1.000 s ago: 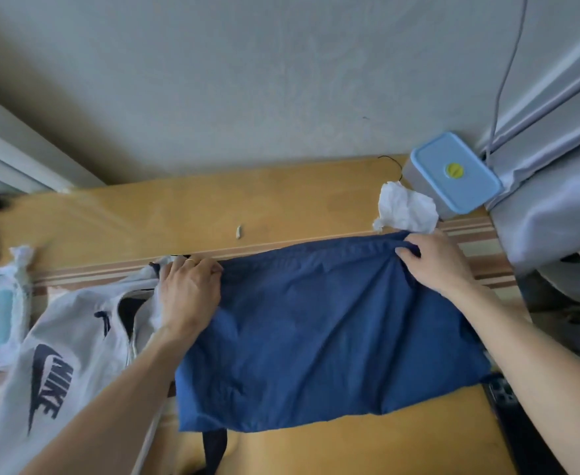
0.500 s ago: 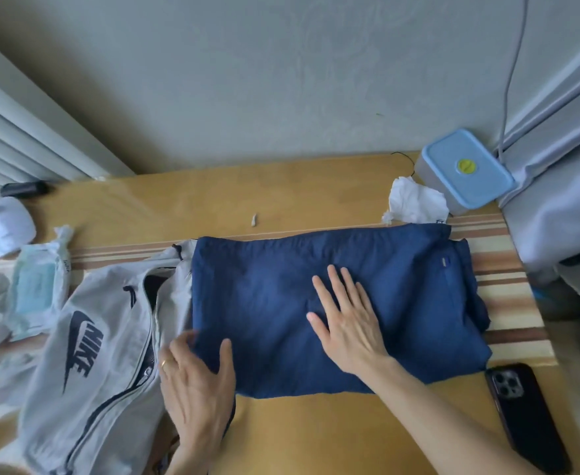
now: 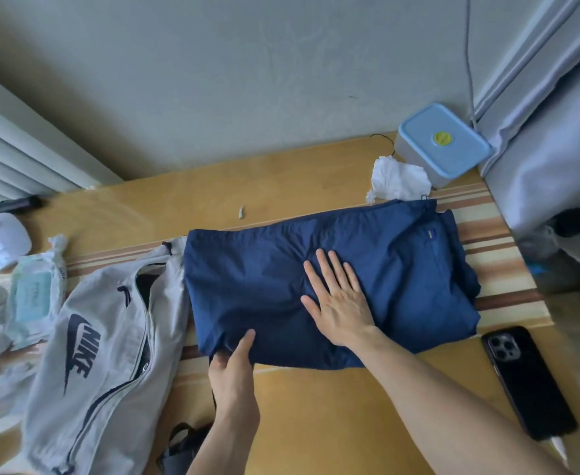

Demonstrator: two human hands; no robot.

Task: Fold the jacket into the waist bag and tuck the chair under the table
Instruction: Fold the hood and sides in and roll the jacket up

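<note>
A navy blue jacket (image 3: 264, 279) lies folded into a wide rectangle on the wooden table (image 3: 316, 406). My right hand (image 3: 338, 301) rests flat on its middle with fingers spread. My left hand (image 3: 235, 366) is at the jacket's near left corner, thumb on top of the cloth and fingers under the edge. To the left lies the grey waist bag (image 3: 86, 365) with a dark logo, its zip open. No chair shows in this view.
A black phone (image 3: 526, 380) lies at the near right. A blue-lidded box (image 3: 444, 142) and a crumpled tissue (image 3: 400, 180) sit at the far right by a curtain. A wet-wipe pack (image 3: 36, 289) and white clutter fill the left edge.
Both hands left the jacket's far edge and came toward me. The right hand now presses the middle; the left hand has slid right and taken the near left corner.
</note>
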